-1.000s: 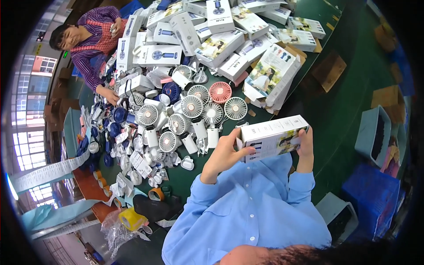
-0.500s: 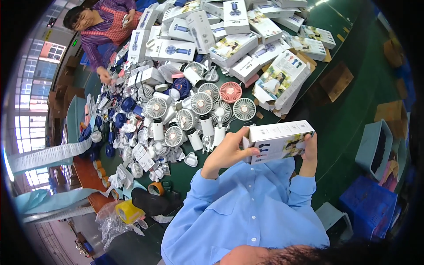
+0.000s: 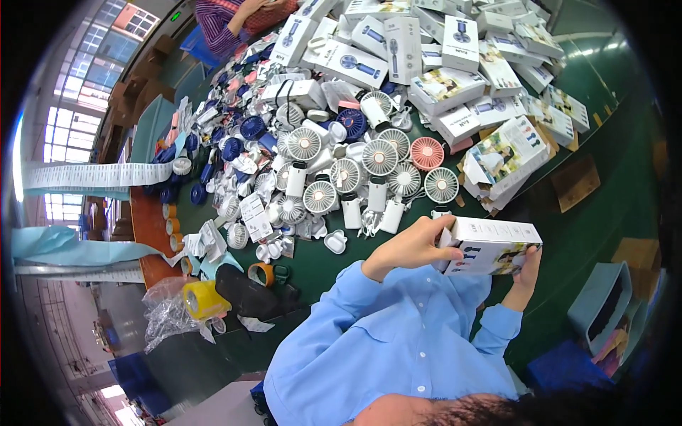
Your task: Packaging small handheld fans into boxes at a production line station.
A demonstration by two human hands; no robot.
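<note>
A white printed fan box (image 3: 490,231) is held level in front of my chest. My left hand (image 3: 410,247) grips its left end, thumb across the printed side and fingers by the end flap. My right hand (image 3: 526,270) clasps the opposite end, its fingers partly hidden behind the carton. Just beyond my left hand lie white handheld fans, among them a round fan head (image 3: 441,185) and a white fan handle (image 3: 392,216). A coral-pink fan (image 3: 428,153) rests a little farther off.
Stacked fan boxes (image 3: 462,42) cover the far table, with an opened box (image 3: 506,153) nearer me. Blue fans (image 3: 252,128) and loose parts fill the left. Yellow tape (image 3: 206,299) and label strips (image 3: 99,175) lie at the left edge; a crate (image 3: 600,302) stands right. A co-worker's sleeve (image 3: 217,28) shows far left.
My view has swung left, so the scene sits farther right in the picture. Both hands still hold the box. The co-worker's arm has drawn back from the pile.
</note>
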